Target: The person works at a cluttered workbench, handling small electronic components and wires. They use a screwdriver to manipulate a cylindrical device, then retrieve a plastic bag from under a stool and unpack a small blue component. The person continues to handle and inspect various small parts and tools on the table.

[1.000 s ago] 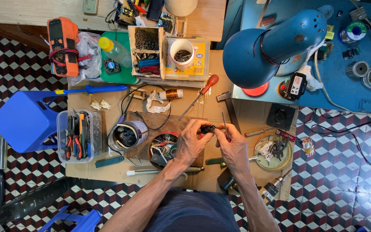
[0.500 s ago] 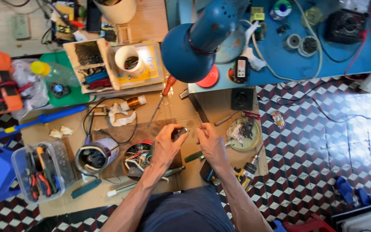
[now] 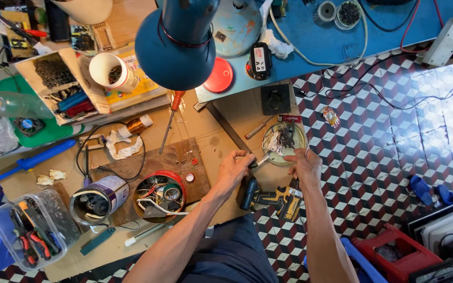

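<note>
Beside round dish (image 3: 284, 142), left hand (image 3: 233, 170) pinches small part (image 3: 253, 163); right hand (image 3: 303, 165) near.

1. My low wooden bench (image 3: 200, 120), covered in cardboard, carries most of the clutter in front of me.
2. On it lies a dark wooden board (image 3: 155, 160) with a round red tin (image 3: 159, 195) full of wires at its near edge.
3. Left of the tin stands an open can (image 3: 98, 199); further left sits a clear plastic box (image 3: 32, 233) of pliers.
4. A red-handled screwdriver (image 3: 170, 118) lies near the middle, a copper wire spool (image 3: 138, 124) beside it.
5. A shallow round dish (image 3: 284, 142) of small parts sits at the right end.
6. A long blue tool (image 3: 32, 161) lies at the left edge.
7. A white cup (image 3: 112, 72) rests on the trays at the back.
</note>
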